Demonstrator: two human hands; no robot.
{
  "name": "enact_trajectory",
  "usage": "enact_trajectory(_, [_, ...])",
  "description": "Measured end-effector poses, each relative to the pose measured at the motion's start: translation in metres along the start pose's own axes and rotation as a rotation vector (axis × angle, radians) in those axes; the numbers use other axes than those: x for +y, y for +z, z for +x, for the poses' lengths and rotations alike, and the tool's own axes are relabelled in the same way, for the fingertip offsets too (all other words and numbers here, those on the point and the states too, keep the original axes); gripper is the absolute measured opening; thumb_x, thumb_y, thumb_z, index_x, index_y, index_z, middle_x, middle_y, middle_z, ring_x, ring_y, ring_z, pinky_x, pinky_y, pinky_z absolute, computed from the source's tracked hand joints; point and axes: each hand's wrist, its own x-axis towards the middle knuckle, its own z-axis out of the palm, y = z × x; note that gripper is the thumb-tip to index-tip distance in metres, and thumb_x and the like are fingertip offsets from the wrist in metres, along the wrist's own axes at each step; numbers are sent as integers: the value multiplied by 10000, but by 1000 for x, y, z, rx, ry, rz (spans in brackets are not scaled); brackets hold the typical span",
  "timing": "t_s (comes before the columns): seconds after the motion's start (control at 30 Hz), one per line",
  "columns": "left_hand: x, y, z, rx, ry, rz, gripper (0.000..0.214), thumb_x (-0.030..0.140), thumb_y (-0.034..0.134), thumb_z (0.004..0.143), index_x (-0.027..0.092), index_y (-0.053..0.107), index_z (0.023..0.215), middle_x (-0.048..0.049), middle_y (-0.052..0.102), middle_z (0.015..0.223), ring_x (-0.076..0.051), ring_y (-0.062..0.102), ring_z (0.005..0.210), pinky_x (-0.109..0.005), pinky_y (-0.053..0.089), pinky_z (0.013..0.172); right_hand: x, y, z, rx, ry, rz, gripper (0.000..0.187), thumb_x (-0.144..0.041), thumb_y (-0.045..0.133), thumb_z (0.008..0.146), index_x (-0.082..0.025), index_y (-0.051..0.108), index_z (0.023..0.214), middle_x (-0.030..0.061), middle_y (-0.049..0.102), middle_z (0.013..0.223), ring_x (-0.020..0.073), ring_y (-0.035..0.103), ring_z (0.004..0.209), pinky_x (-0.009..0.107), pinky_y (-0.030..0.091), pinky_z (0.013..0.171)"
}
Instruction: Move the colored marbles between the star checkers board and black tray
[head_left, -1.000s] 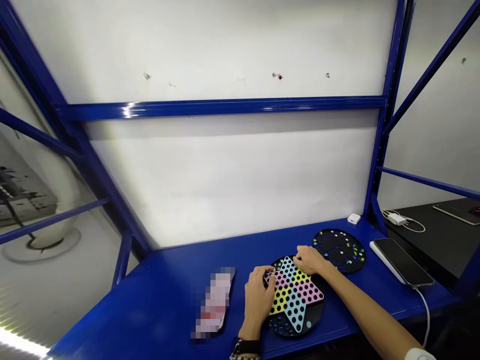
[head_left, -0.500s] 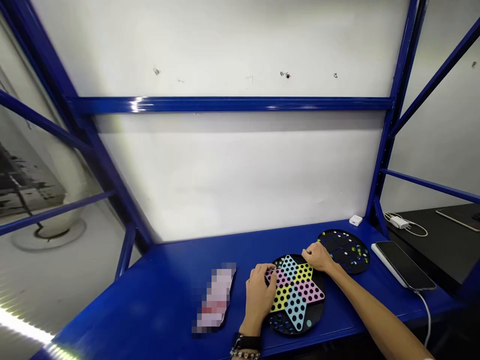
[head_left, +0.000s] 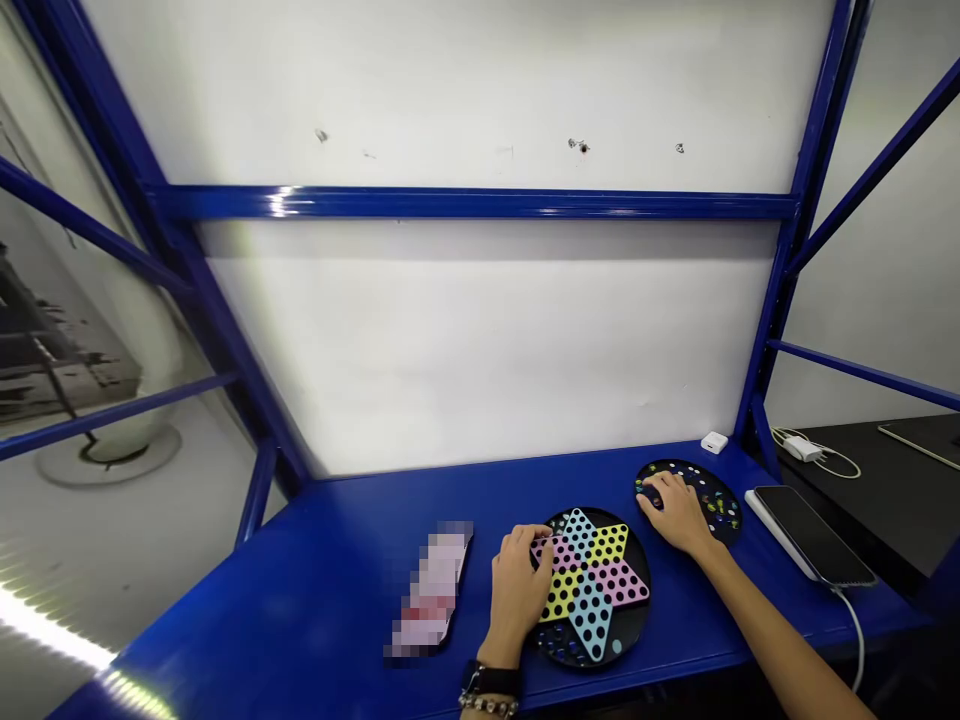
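A round black Chinese checkers board [head_left: 592, 612] with a pink, yellow and light-blue star lies on the blue table. My left hand [head_left: 519, 590], with a dark band and a beaded bracelet at its wrist, grips the board's left rim, thumb and forefinger by the pink point. Small marbles sit in the board's black border. Further right, a round black tray [head_left: 729, 497] carries several coloured marbles and white dots. Over its left part is my right hand [head_left: 679, 512], fingers apart and bent down towards the marbles; no marble shows in them.
Left of the board lies a blurred-out pinkish flat object [head_left: 429, 590]. A phone [head_left: 814, 535] rests on a white slab with a cable at the right. A small white case [head_left: 714, 442] stands at the back. Blue frame posts [head_left: 766, 300] edge the table [head_left: 300, 590].
My right hand has left the board's upper right edge and moved right onto the marble tray, its fingers spreading. My left hand stays on the board. The camera view has shifted slightly.
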Motion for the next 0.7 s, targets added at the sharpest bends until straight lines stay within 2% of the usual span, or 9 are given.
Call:
enact_trajectory(0.13, [-1, 0, 0, 24, 6, -20, 248, 343, 447, 906, 251, 671, 959, -48, 689, 1027, -243, 627, 1001, -413, 496, 874, -39, -3, -23, -280, -270, 210, 506, -574, 615, 829, -274, 624, 1235, 69, 543, 1379, 269, 488, 1221, 395, 367, 1025])
enact_trajectory(0.23, [-2, 0, 0, 35, 15, -47, 256, 364, 438, 916, 248, 663, 950, -50, 689, 1023, -245, 627, 1002, -421, 495, 883, -59, -5, -35, -385, -278, 239, 604, -637, 703, 717, -281, 638, 1201, 62, 594, 1297, 283, 499, 1173, 407, 377, 1001])
enact_trajectory(0.43, [-6, 1, 2, 101, -11, -97, 287, 424, 430, 924, 245, 652, 955, -52, 691, 1021, -254, 627, 1013, -434, 494, 889, -65, -9, -40, -325, -131, 93, 684, -713, 694, 662, -287, 611, 1191, 69, 618, 1186, 304, 510, 1115, 477, 336, 996])
enact_trajectory(0.6, [-7, 1, 3, 127, -3, -121, 303, 450, 431, 922, 240, 648, 938, -53, 692, 996, -254, 635, 987, -429, 500, 877, -75, -7, -44, -224, -16, -78, 695, -761, 607, 708, -221, 614, 1145, 128, 656, 1132, 332, 568, 1065, 476, 340, 947])
enact_trajectory(0.7, [-6, 1, 3, 124, 9, -128, 288, 441, 445, 913, 238, 649, 930, -54, 695, 990, -253, 642, 986, -425, 504, 879, -85, -5, -49, -218, 41, -131, 710, -796, 596, 685, -177, 650, 1028, 150, 709, 985, 342, 630, 944, 471, 354, 903])
